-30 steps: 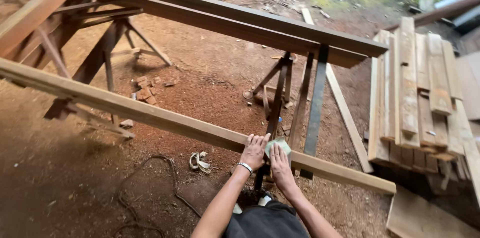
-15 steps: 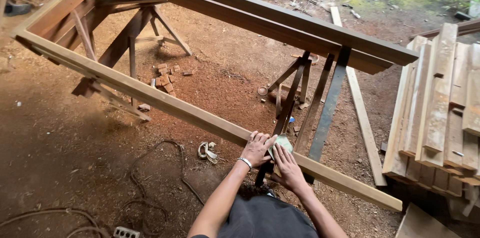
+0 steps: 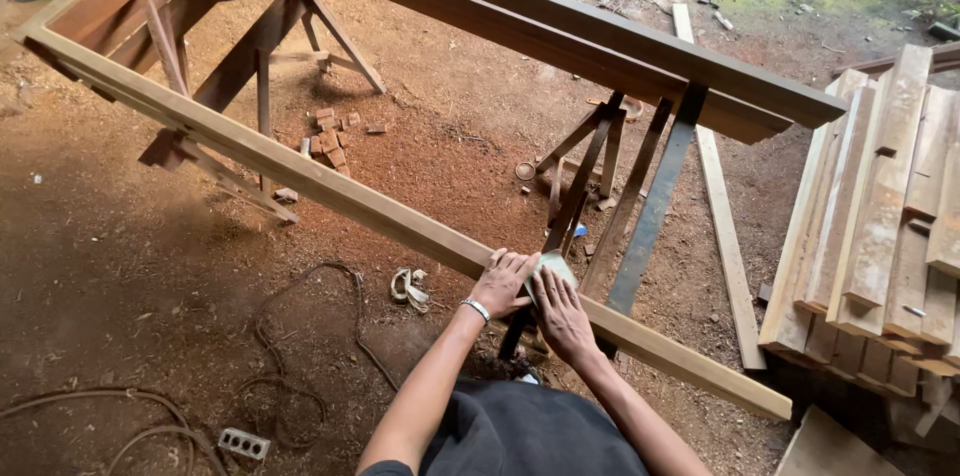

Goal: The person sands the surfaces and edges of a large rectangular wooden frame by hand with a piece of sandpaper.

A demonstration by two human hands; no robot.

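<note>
I logged both hands pressed flat on a small pale pad, probably sandpaper point(image 3: 553, 266), lying on the near rail point(image 3: 400, 224) of a long wooden frame. Left hand point(image 3: 503, 283): fingers spread, palm down, covering the pad's left edge; a thin bracelet point(image 3: 476, 309) sat on that wrist. Right hand point(image 3: 560, 311): fingers extended over the pad's lower right part, likewise flat, not clenched. Neither hand wrapped around anything; I read both as open and bearing down on the pad. The pad sat on the rail's top face, toward its right end, just left of where a dark trestle point(image 3: 610, 196) stood under the frame. The far rail point(image 3: 600, 36) ran parallel above it in view. On the dirt floor point(image 3: 120, 266) under the frame lay small wood offcuts point(image 3: 330, 134); a cable point(image 3: 300, 316) looped near the left forearm, with a crumpled glove or rag point(image 3: 408, 286) just beside it. A stack of planks point(image 3: 880, 226) stood well apart at the right.
</note>
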